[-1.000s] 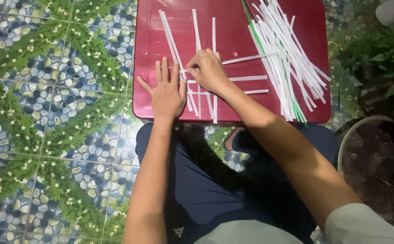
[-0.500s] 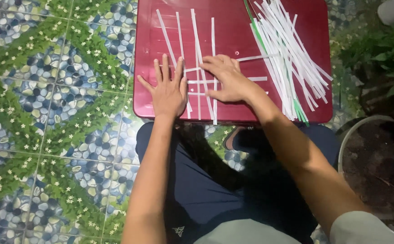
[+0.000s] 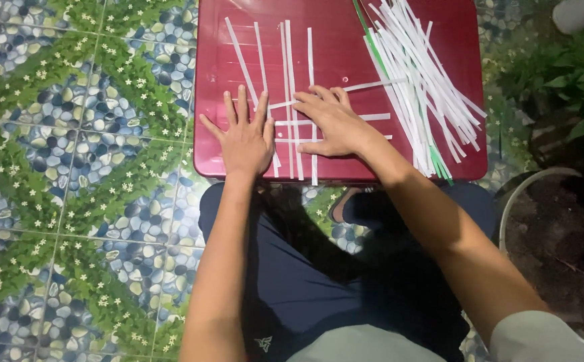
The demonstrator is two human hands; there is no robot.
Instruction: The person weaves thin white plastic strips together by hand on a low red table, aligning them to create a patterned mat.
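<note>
On a dark red plastic table [image 3: 345, 40], several long white paper strips [image 3: 288, 60] lie side by side, crossed by a few shorter strips [image 3: 372, 84]. My left hand [image 3: 242, 137] rests flat, fingers spread, on the near left ends of the strips. My right hand [image 3: 335, 121] presses flat on the spot where the strips cross. Neither hand grips anything.
A loose heap of white strips with some green ones [image 3: 419, 87] lies on the table's right side. Patterned pebble-and-leaf floor tiles [image 3: 71, 167] spread to the left. A plant [image 3: 573, 74] and a pot of soil [image 3: 560, 228] stand at the right. My legs sit under the table's near edge.
My right hand has slid right and flattened over the crossing strips. The long strips now lie straighter and closer together. My left hand has stayed put.
</note>
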